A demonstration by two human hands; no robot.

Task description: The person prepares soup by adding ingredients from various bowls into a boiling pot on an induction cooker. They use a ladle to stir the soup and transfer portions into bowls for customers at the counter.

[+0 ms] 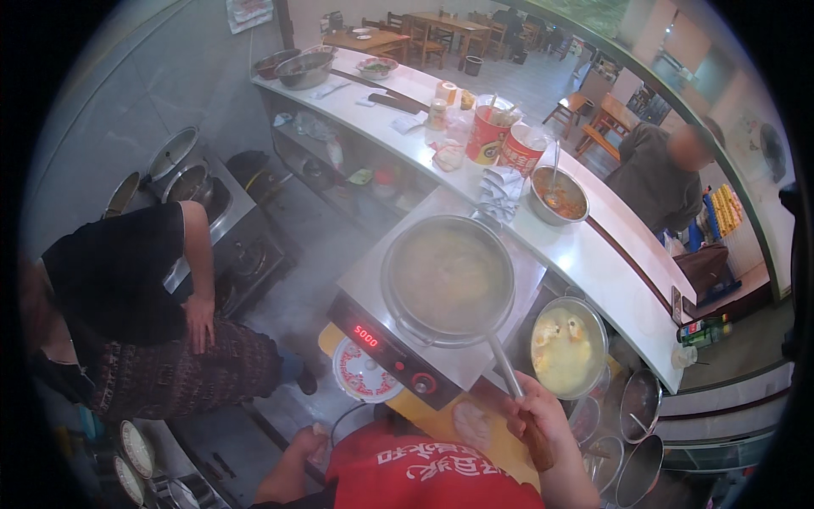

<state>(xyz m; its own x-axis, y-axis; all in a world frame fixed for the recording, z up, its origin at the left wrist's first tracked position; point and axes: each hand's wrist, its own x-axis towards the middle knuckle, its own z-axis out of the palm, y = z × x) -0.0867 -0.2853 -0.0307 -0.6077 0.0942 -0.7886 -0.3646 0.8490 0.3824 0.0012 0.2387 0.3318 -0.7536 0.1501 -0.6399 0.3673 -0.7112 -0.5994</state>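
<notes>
My right hand (534,407) is closed around the wooden handle of a ladle or strainer (503,366), whose far end reaches the rim of a large steel pot (448,280). Steaming cloudy liquid fills that pot, which stands on an induction cooker (407,359) with a lit red display. At my left side, low in the picture, my left hand (311,442) is curled near a small pale thing, perhaps a cloth; its hold is unclear. Right of the cooker is a steel pot with fried eggs (568,347) in yellowish broth. A floral enamel lid or basin (365,372) lies below the cooker's front.
A white counter (610,273) curves behind the cooker, bearing a steel bowl of red sauce (559,196), red paper tubs (488,135) and more bowls. Another person (127,280) stands at left beside a stove; one more person (661,172) is beyond the counter. Several bowls (641,405) sit at lower right.
</notes>
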